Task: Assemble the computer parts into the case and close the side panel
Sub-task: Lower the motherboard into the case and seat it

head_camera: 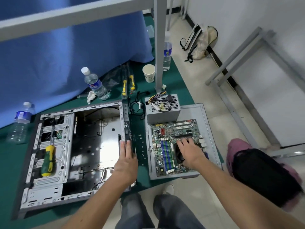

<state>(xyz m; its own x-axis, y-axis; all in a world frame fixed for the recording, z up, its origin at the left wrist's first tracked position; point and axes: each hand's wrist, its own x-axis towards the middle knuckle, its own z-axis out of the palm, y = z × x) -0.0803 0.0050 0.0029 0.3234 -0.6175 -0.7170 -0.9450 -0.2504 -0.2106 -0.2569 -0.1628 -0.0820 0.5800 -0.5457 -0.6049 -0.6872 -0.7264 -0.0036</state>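
Green matting [142, 182] covers the floor where the open case [77, 146] lies on its side, its bay rack carrying a yellow-and-green screwdriver [47, 161]. The left hand [126, 160] rests flat on the case's rear wall, fingers straight and together; what lies under the palm is hidden. The right hand [188, 151] sits on the motherboard [175, 146], fingers spread over the black fan, which is mostly covered, so I cannot tell whether the grip closes on anything. The board lies on the grey side panel [204, 123], with the power supply [162, 111] just behind it, its cables bundled on top. Loose black cables [137, 104] lie between case and supply. Three water bottles [95, 84] and a paper cup [149, 73] stand farther back; the bottle behind the grey post [160, 47] is half hidden. Two yellow-handled tools [127, 85] lie in blurred wrapping. A dark bag [264, 176] sits at the right.
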